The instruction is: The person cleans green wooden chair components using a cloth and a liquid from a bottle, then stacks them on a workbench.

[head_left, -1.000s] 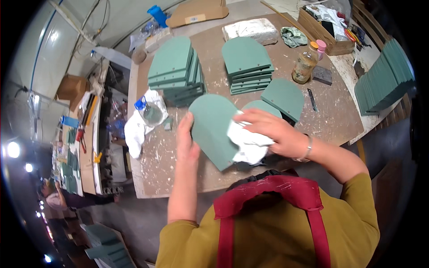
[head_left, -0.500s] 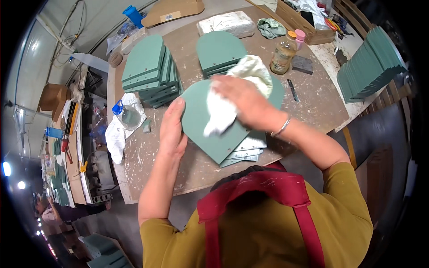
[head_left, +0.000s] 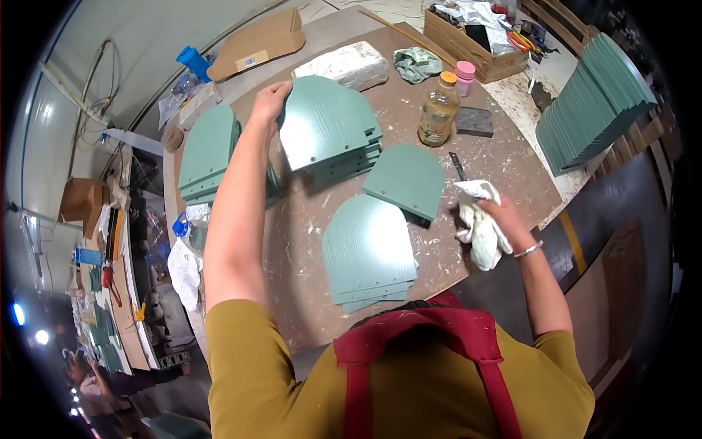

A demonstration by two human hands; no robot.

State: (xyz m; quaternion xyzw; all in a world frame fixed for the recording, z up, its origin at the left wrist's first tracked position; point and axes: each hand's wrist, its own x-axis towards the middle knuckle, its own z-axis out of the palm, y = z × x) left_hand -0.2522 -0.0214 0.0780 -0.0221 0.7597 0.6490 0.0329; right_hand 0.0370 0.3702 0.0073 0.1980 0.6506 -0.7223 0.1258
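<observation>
While the left hand [head_left: 272,99] grips the left edge of a green arched panel [head_left: 322,121], fingers curled over its rim, that panel sits at the top of a stack of like panels [head_left: 344,157] toward the far middle of the bench [head_left: 504,157]; whether it is lifted clear of the stack or resting on it cannot be told. Close to the right edge of the bench, the right hand [head_left: 504,216] is closed around a crumpled white rag [head_left: 479,227], which hangs from the fist over the bench edge. Between the two hands, a single green arched panel [head_left: 404,179] lies flat just right of the far stack, and a low stack of the same panels [head_left: 369,252] lies at the near edge, directly ahead of the person's red apron [head_left: 424,344]. Another pile of green panels [head_left: 208,150] stands near the far left corner, partly hidden by the left forearm. Beyond the right hand a dark narrow tool [head_left: 457,167] lies on the bench, with a bottle of amber liquid [head_left: 437,111] and a dark block [head_left: 475,122] farther off. At the far edge lie a white wrapped bundle [head_left: 344,64] and a greenish cloth [head_left: 417,64]. A row of green panels set on edge [head_left: 596,102] stands off the right side of the bench.
</observation>
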